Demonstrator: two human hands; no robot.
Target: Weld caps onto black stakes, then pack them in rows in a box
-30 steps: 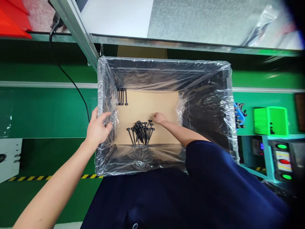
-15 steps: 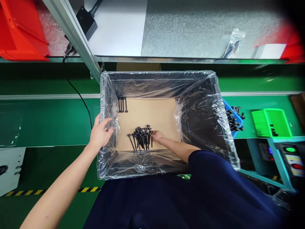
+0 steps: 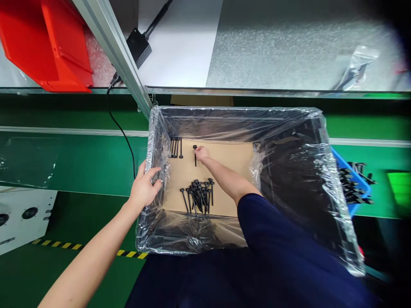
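Note:
A dark bin (image 3: 237,110) lined with clear plastic stands in front of me, with a brown cardboard sheet (image 3: 224,171) on its floor. My right hand (image 3: 202,153) is closed in a pinch on one long black bolt (image 3: 195,159), held thick head away from me over the cardboard. To its left, several similar bolts (image 3: 176,148) lie side by side in a row by the far left corner. Nearer to me is a loose heap of bolts (image 3: 201,196). My left hand (image 3: 145,188) rests on the bin's left rim, thumb and forefinger apart.
Right of the bin, a blue tray (image 3: 359,184) holds black parts, with a green box (image 3: 400,190) beyond. A metal shelf (image 3: 272,55) crosses behind, carrying a red bin (image 3: 61,55), a power adapter (image 3: 138,47) and a plastic bag (image 3: 356,68). A slanted metal post (image 3: 112,51) rises at left.
My right hand has moved from the heap to the far part of the cardboard, carrying one bolt. The left hand stays on the rim. The view has shifted slightly.

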